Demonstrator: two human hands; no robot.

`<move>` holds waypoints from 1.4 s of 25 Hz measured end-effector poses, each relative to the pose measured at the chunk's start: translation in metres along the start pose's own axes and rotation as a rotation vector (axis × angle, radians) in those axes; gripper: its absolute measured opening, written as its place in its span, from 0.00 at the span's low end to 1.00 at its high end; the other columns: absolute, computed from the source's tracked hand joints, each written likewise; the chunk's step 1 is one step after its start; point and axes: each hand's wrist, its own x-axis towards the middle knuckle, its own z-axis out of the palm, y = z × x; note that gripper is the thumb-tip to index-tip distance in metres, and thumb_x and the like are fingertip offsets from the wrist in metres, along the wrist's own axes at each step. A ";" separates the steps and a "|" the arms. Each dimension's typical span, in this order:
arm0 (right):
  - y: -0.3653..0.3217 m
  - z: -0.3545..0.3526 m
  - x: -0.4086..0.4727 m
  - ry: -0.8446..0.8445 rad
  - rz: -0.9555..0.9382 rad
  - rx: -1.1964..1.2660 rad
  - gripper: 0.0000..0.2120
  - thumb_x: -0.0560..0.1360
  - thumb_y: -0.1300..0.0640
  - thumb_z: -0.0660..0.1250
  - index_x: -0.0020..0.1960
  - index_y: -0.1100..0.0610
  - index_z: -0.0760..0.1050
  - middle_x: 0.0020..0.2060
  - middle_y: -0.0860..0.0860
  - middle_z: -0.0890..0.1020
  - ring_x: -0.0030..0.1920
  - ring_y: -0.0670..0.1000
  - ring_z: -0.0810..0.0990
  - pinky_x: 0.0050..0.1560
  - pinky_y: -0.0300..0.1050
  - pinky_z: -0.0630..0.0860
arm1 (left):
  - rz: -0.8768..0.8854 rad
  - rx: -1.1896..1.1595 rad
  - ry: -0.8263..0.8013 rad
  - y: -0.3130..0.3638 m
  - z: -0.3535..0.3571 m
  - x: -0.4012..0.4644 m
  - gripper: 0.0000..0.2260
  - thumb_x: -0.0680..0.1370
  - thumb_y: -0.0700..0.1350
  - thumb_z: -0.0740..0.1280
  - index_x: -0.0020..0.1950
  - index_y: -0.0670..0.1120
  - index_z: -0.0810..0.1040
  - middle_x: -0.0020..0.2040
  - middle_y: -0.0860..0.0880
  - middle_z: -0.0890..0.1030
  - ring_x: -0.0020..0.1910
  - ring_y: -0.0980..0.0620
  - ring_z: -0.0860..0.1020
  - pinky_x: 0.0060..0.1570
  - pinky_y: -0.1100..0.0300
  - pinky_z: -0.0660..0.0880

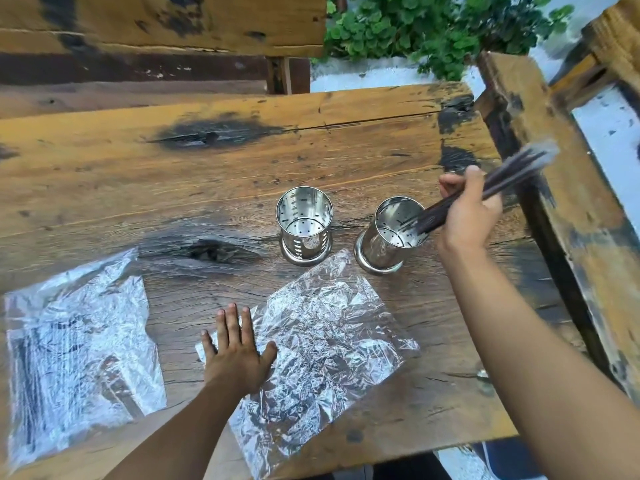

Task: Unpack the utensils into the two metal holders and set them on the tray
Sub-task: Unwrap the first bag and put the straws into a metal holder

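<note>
Two shiny perforated metal holders stand on the wooden table: the left holder [304, 226] is upright and holds nothing, the right holder [389, 235] leans a little. My right hand [467, 213] grips a bundle of dark chopsticks [498, 183], blurred, with their lower tips inside the right holder's mouth. My left hand [237, 351] lies flat, fingers spread, on the left edge of a crinkled clear plastic bag [322, 341] that looks flat. A second plastic bag [79, 348] at the left holds dark utensils. No tray is in view.
The weathered wooden table [173, 161] ends close to the right holder at its right edge. A wooden bench or frame [554, 174] stands just beyond that edge. Green plants [426, 26] grow behind the table.
</note>
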 end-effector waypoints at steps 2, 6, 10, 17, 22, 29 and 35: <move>0.013 -0.004 -0.006 -0.081 0.017 -0.190 0.04 0.81 0.55 0.67 0.48 0.54 0.78 0.45 0.52 0.86 0.46 0.47 0.84 0.58 0.44 0.78 | -0.001 0.005 -0.004 0.000 0.000 0.000 0.40 0.79 0.70 0.39 0.78 0.46 0.25 0.76 0.44 0.22 0.77 0.41 0.24 0.76 0.35 0.31; 0.036 -0.007 -0.006 -0.193 0.047 -0.474 0.14 0.79 0.49 0.70 0.58 0.58 0.83 0.42 0.43 0.83 0.39 0.37 0.79 0.41 0.29 0.74 | -0.012 0.006 -0.007 0.000 0.001 0.000 0.40 0.79 0.70 0.39 0.78 0.46 0.25 0.77 0.43 0.22 0.77 0.41 0.25 0.76 0.35 0.32; 0.044 -0.011 -0.005 -0.260 0.004 -0.540 0.12 0.79 0.53 0.69 0.61 0.52 0.85 0.49 0.40 0.85 0.44 0.35 0.81 0.46 0.26 0.74 | -0.014 0.007 0.000 0.000 0.002 0.001 0.40 0.79 0.70 0.39 0.78 0.46 0.24 0.77 0.44 0.23 0.77 0.42 0.25 0.77 0.35 0.33; 0.047 -0.020 0.000 -0.328 0.097 -0.751 0.16 0.78 0.53 0.70 0.65 0.53 0.82 0.46 0.49 0.85 0.46 0.47 0.82 0.47 0.41 0.78 | -0.026 0.014 0.006 0.000 0.004 0.003 0.41 0.78 0.71 0.39 0.78 0.46 0.24 0.77 0.44 0.22 0.77 0.42 0.25 0.77 0.35 0.33; 0.036 -0.026 0.003 -0.510 0.172 -0.792 0.27 0.75 0.52 0.75 0.72 0.53 0.73 0.64 0.50 0.80 0.65 0.52 0.79 0.59 0.45 0.77 | -0.030 0.026 0.014 0.001 0.005 0.005 0.41 0.78 0.71 0.39 0.77 0.46 0.24 0.77 0.43 0.22 0.77 0.41 0.25 0.77 0.35 0.33; 0.019 -0.062 -0.032 -0.349 -0.029 -0.854 0.24 0.79 0.54 0.71 0.73 0.52 0.70 0.68 0.48 0.75 0.63 0.46 0.75 0.66 0.42 0.72 | -0.039 0.023 0.034 0.004 0.005 0.003 0.43 0.75 0.71 0.35 0.78 0.45 0.24 0.76 0.42 0.22 0.78 0.40 0.25 0.76 0.34 0.34; 0.084 -0.137 -0.078 -0.151 0.150 -1.101 0.15 0.79 0.58 0.68 0.63 0.63 0.74 0.58 0.60 0.79 0.52 0.55 0.77 0.50 0.40 0.68 | -0.098 -0.037 0.103 0.030 -0.002 -0.009 0.46 0.77 0.73 0.46 0.83 0.42 0.39 0.83 0.39 0.37 0.82 0.37 0.38 0.77 0.31 0.48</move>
